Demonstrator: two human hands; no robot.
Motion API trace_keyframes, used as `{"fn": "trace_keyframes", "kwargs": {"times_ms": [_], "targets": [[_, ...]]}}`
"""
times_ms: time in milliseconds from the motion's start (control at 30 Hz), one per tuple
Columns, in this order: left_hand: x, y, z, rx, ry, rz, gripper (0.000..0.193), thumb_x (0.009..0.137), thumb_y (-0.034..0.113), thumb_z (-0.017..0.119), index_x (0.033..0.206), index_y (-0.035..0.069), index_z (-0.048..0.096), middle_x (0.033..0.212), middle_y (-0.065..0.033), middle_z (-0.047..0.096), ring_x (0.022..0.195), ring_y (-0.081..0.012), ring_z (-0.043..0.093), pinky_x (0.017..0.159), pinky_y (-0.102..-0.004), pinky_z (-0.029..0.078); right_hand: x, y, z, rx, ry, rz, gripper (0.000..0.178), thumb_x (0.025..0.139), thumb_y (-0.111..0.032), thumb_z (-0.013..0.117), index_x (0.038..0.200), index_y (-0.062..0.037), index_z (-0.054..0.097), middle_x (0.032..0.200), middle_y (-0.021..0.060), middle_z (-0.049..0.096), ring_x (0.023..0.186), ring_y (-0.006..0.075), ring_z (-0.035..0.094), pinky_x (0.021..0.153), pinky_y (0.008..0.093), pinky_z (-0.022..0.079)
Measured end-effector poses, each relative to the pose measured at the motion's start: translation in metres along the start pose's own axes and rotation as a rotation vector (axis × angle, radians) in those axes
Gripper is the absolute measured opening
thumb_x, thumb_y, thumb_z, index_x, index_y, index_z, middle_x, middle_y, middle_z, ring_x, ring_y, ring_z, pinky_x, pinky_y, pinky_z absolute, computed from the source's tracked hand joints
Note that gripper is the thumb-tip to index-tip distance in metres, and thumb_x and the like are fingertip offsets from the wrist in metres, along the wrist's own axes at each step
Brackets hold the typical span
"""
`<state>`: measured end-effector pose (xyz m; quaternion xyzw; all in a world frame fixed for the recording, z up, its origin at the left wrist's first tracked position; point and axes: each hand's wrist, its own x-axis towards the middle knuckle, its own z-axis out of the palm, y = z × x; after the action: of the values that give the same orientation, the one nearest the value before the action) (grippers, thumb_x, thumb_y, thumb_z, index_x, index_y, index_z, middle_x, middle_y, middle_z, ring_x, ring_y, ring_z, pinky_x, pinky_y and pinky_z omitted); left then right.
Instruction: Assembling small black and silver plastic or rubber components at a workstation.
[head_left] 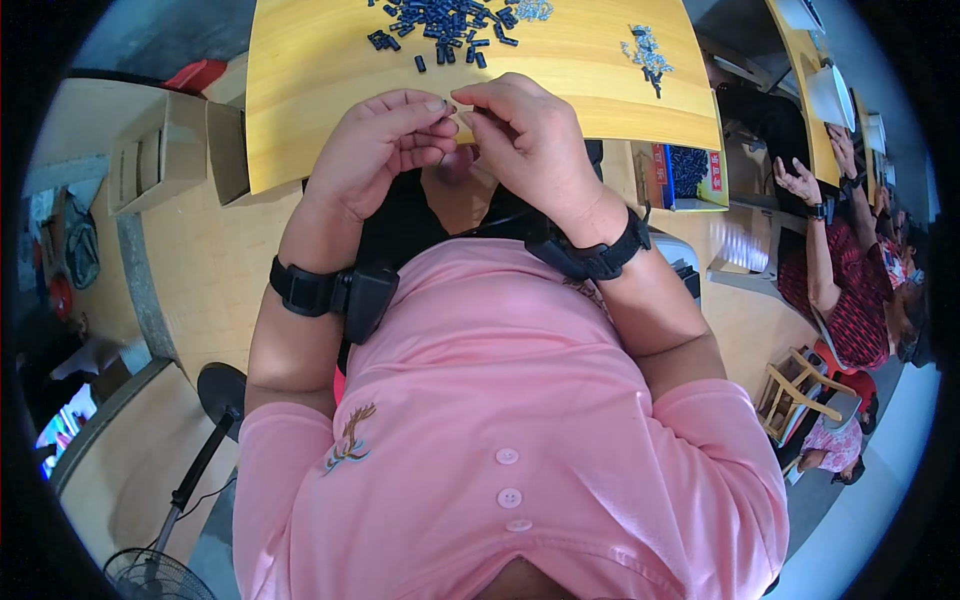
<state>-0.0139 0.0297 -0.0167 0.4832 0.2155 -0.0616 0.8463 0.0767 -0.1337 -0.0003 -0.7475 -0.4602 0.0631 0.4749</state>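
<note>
Curling left hand (pixel 400 138), right hand (pixel 535 135) (close together)

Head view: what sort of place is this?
Probably a small-parts workshop: black cylindrical pieces heaped on a wood-toned table, an open box of dark parts, another person near a second table.

Nothing reads clearly for you here — only small printed characters (pixel 660 168) at your two o'clock, on the red and yellow sides of an open box (pixel 716 180), too small to make out.
</note>
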Motion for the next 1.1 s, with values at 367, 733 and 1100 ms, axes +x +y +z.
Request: {"fn": "trace_keyframes", "kwargs": {"times_ms": [367, 733, 1100], "targets": [[-0.007, 0.002, 0.011, 0.092, 0.016, 0.166, 0.02, 0.086, 0.017, 0.061, 0.102, 0.004, 0.06, 0.084, -0.0025, 0.063, 0.077, -0.0089, 0.06, 0.071, -0.0207, 0.049, 0.002, 0.005, -0.001, 0.563, 0.089, 0.394, 0.018, 0.084, -0.001, 0.057, 0.101, 0.0009, 0.059, 0.081, 0.011, 0.065, 0.068, 0.0144, 0.063, 0.056, 0.0236, 0.05], [-0.01, 0.002, 0.02, 0.179, 0.043, 0.246, 0.022, 0.085, 0.015, 0.062, 0.102, 0.001, 0.061, 0.088, -0.0031, 0.063, 0.079, -0.0088, 0.059, 0.073, -0.022, 0.049, 0.009, 0.001, -0.02, 0.685, -0.035, 0.422, 0.021, 0.087, -0.003, 0.056, 0.107, 0.0027, 0.059, 0.082, 0.0053, 0.064, 0.066, 0.0073, 0.057, 0.058, 0.0178, 0.045], [-0.009, 0.002, 0.021, 0.279, 0.03, 0.338, 0.02, 0.086, 0.015, 0.061, 0.1, 0.0, 0.061, 0.089, -0.0037, 0.063, 0.082, -0.0093, 0.06, 0.071, -0.0227, 0.05, 0.011, -0.003, -0.023, 0.684, -0.076, 0.415, 0.017, 0.086, -0.001, 0.056, 0.103, 0.0033, 0.06, 0.083, 0.0062, 0.064, 0.07, 0.0077, 0.057, 0.06, 0.0189, 0.047]]}}
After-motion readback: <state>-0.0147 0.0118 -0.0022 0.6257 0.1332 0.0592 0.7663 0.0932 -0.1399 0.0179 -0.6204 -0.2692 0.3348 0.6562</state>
